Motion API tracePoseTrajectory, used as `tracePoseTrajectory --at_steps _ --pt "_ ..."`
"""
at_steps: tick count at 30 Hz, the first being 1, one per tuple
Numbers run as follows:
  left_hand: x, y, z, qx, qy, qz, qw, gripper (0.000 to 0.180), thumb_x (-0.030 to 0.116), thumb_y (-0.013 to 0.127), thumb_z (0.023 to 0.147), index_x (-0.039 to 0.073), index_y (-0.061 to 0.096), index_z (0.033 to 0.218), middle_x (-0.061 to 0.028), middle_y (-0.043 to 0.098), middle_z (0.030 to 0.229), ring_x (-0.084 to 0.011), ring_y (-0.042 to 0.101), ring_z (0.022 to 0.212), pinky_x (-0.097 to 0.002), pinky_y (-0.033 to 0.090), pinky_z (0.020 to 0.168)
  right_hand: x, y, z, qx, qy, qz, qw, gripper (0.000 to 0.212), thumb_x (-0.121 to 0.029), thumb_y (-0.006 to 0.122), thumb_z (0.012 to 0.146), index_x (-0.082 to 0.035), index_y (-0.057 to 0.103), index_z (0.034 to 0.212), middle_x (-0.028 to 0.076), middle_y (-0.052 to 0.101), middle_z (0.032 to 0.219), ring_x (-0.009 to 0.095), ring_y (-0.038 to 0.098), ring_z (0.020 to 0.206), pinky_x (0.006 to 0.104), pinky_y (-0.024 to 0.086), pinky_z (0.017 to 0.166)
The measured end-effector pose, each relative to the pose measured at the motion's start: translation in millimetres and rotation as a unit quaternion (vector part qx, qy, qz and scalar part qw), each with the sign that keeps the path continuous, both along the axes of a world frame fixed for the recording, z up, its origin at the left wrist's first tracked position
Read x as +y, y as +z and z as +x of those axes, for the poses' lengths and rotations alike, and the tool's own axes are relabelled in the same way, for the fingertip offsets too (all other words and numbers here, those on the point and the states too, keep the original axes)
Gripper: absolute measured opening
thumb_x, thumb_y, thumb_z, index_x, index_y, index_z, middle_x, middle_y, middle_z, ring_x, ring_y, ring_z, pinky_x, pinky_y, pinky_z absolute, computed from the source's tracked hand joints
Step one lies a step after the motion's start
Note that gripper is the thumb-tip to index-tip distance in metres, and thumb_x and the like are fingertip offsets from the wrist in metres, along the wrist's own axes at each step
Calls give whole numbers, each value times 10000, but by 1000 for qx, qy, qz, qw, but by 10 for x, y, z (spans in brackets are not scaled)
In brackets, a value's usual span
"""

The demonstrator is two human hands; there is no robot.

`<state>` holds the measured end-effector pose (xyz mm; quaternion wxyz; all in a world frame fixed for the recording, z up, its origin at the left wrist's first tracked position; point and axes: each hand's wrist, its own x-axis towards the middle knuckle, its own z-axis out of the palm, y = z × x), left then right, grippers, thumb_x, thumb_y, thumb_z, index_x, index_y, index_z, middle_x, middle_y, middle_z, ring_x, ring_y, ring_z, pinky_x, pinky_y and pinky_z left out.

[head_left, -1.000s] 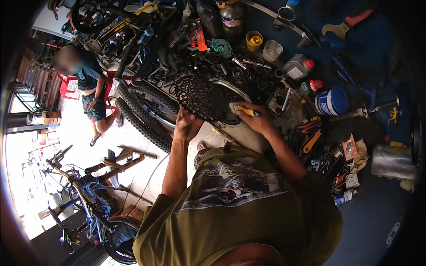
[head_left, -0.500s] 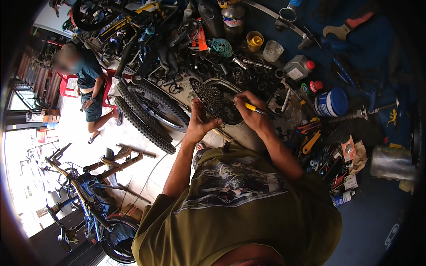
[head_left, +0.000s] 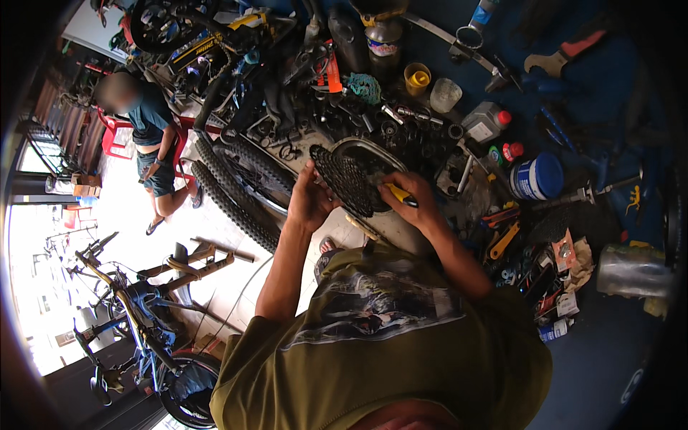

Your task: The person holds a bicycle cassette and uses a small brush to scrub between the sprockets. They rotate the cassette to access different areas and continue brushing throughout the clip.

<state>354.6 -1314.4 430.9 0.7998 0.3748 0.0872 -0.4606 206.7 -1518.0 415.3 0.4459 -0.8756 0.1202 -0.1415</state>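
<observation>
A dark bicycle cassette (head_left: 342,179) with many toothed rings stands tilted in front of me. My left hand (head_left: 312,204) is at its left edge, fingers closed against the rim; some fingertips are hidden behind it. On the other side my right hand (head_left: 417,204) grips a slim tool with a yellow and black handle (head_left: 403,196). The working end of that tool points toward the cassette, but I cannot make out its tip. Behind the cassette curves a shiny metal rim (head_left: 369,145), partly covered by it.
Small metal parts (head_left: 390,129) crowd the bench beyond. To the right are a grey bottle with a red cap (head_left: 486,123), a blue-lidded tub (head_left: 539,176) and several hand tools. Bicycle tyres (head_left: 233,208) lean at left. A person (head_left: 150,136) stands near red chairs.
My left hand has shifted slightly left and turned, its thumb drawn back from the cassette's face. The tool in my right hand has swung to a different angle.
</observation>
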Motion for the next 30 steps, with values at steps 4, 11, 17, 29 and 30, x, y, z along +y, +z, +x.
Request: tracePoseTrajectory --at_steps 4,11,17,29,30 --pt "27 -4 -113 -62 38 1 997 228 271 751 960 174 566 1052 71 481 864 -97 522 807 -404 557 721 -105 -201 -96 -19 4 -86 996 188 -236 762 879 -80 736 979 113 712 899 320 658 861 427 528 786" --pt "-33 -47 -215 -145 32 -6 989 318 107 755 922 168 495 1095 56 459 977 -66 466 903 -314 484 761 -149 -177 -21 26 -22 -52 998 216 -257 740 894 -64 718 989 117 706 827 343 671 796 422 535 726" --pt "-89 -45 -297 -176 40 34 983 327 60 745 914 147 473 1073 41 487 918 -77 472 770 -274 443 677 115 531 265 -105 -50 213 970 207 -241 643 1030 -43 695 1055 14 642 738 87 575 625 262 455 565" --pt "-28 -156 -218 -153 33 8 988 338 85 747 901 172 479 1089 47 499 971 -92 518 875 -317 488 759 201 78 -42 -1 -47 199 979 207 -192 648 1016 -13 699 1107 29 662 765 61 585 697 255 479 625" --pt "5 -188 -235 -157 34 8 987 339 89 746 900 173 481 1093 46 501 974 -95 523 883 -319 491 764 304 269 20 -20 -46 209 977 191 -181 649 1009 -18 702 1094 35 655 749 68 592 679 261 486 622"
